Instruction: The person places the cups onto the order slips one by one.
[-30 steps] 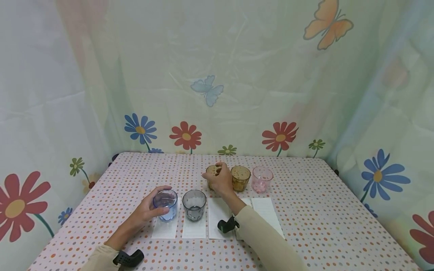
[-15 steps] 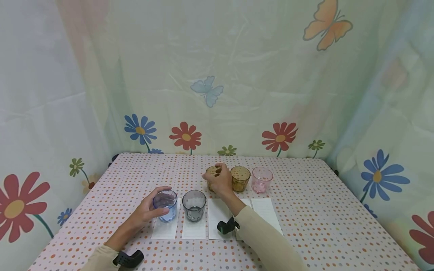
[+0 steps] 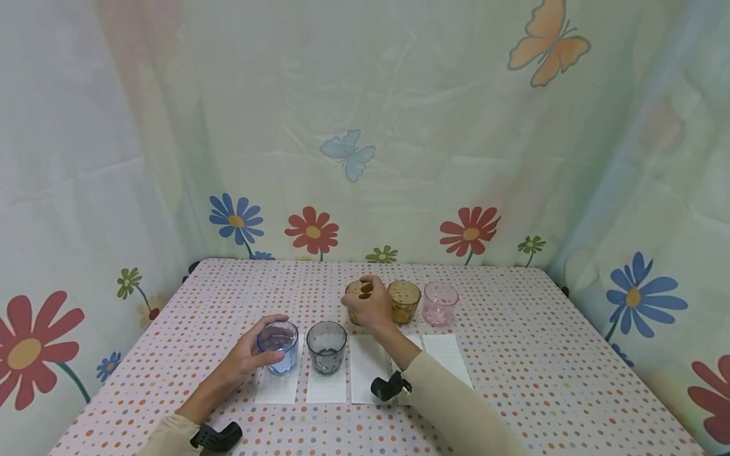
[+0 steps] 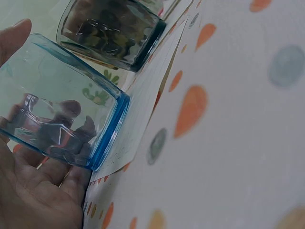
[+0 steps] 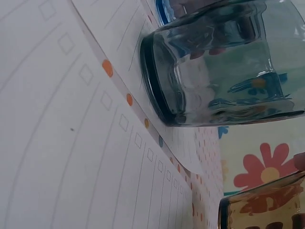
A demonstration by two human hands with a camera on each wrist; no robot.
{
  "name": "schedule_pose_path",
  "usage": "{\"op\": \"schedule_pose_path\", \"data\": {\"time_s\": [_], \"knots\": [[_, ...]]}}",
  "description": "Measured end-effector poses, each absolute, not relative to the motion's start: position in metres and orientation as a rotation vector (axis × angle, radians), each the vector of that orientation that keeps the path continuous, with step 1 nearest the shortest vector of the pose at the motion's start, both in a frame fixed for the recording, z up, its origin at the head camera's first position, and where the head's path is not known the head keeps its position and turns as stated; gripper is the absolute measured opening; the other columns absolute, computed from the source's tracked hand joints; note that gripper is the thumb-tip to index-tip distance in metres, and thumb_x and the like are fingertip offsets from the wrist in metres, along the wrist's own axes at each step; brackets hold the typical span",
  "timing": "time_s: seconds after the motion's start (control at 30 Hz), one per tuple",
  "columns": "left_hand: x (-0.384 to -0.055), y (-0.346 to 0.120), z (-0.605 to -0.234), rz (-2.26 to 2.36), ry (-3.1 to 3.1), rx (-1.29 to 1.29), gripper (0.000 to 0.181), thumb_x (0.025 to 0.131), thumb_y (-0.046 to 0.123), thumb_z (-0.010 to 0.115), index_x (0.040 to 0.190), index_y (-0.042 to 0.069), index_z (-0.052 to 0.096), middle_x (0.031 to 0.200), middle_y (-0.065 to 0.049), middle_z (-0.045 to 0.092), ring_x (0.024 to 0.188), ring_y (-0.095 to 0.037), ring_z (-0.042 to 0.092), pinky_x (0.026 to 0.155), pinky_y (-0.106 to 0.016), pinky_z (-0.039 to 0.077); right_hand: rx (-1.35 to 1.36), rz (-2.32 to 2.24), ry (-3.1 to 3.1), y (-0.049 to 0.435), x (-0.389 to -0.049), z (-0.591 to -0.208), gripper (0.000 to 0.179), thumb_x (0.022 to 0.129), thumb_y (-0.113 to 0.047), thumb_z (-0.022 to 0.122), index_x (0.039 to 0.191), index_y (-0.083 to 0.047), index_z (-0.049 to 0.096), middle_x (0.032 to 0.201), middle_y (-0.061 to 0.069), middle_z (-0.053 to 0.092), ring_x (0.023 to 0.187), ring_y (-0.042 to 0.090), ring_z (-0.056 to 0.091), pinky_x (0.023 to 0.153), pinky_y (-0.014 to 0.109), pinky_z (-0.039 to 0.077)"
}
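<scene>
Thumb and fingers of my left hand (image 3: pixel 246 356) curl round a clear blue tumbler (image 3: pixel 288 362). The tumbler stands upright on a white paper slip; its thick blue base shows close up in the left wrist view. A grey tumbler (image 3: pixel 327 349) stands just right of it on another slip. Farther back, my right hand (image 3: pixel 373 310) grips an amber tumbler (image 3: pixel 356 289) from above and hides much of its side. In the right wrist view only a corner of this amber tumbler (image 5: pixel 267 202) shows, with fingertips at its edge.
Right of my right hand stand a second amber tumbler (image 3: pixel 405 305) and a pink tumbler (image 3: pixel 440 307). More white lined slips (image 3: pixel 369 364) lie in a row under my right forearm. A dotted cloth covers the table (image 3: pixel 542 380); a flowered curtain (image 3: pixel 393 190) hangs behind.
My right wrist and forearm have shifted slightly to the right and nearer, while the fingers stay at the amber tumbler. The left hand and the tumblers look the same.
</scene>
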State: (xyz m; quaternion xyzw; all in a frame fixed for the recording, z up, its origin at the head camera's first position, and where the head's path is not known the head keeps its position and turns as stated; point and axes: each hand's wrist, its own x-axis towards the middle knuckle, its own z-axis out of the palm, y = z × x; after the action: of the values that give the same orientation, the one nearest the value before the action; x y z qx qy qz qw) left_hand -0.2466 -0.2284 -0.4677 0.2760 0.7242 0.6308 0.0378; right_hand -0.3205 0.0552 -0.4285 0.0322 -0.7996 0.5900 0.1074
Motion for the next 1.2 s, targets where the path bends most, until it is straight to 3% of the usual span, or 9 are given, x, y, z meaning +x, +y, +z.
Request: {"op": "schedule_pose_path", "data": {"time_s": [0.57,0.93,1.2], "knots": [[-0.244,-0.23,-0.474,1.921,2.24,0.927,0.06,0.097,0.0,0.058,0.152,0.0,0.032,0.135,-0.029,0.054,0.123,-0.029,0.06,0.104,-0.029,0.048,0.227,1.754,-2.385,0.065,-0.297,-0.416,0.05,0.072,-0.012,0.078,0.119,-0.009,0.06,0.11,0.015,0.061,0.095,0.025,0.062,0.073,0.034,0.053],[-0.244,-0.228,-0.469,1.933,2.215,0.855,0.062,0.097,0.003,0.06,0.153,0.009,0.034,0.139,-0.024,0.052,0.125,-0.027,0.058,0.104,-0.028,0.047,0.283,1.799,-2.407,0.072,-0.289,-0.416,0.05,0.073,-0.011,0.079,0.12,-0.007,0.062,0.109,0.016,0.062,0.094,0.025,0.062,0.072,0.033,0.054],[-0.244,-0.227,-0.466,1.916,2.246,0.829,0.062,0.097,0.004,0.06,0.153,0.012,0.035,0.14,-0.022,0.051,0.126,-0.035,0.057,0.104,-0.03,0.047,0.308,1.824,-2.431,0.083,-0.285,-0.417,0.05,0.073,-0.01,0.079,0.12,-0.008,0.062,0.109,0.014,0.061,0.095,0.026,0.062,0.074,0.034,0.054]]}}
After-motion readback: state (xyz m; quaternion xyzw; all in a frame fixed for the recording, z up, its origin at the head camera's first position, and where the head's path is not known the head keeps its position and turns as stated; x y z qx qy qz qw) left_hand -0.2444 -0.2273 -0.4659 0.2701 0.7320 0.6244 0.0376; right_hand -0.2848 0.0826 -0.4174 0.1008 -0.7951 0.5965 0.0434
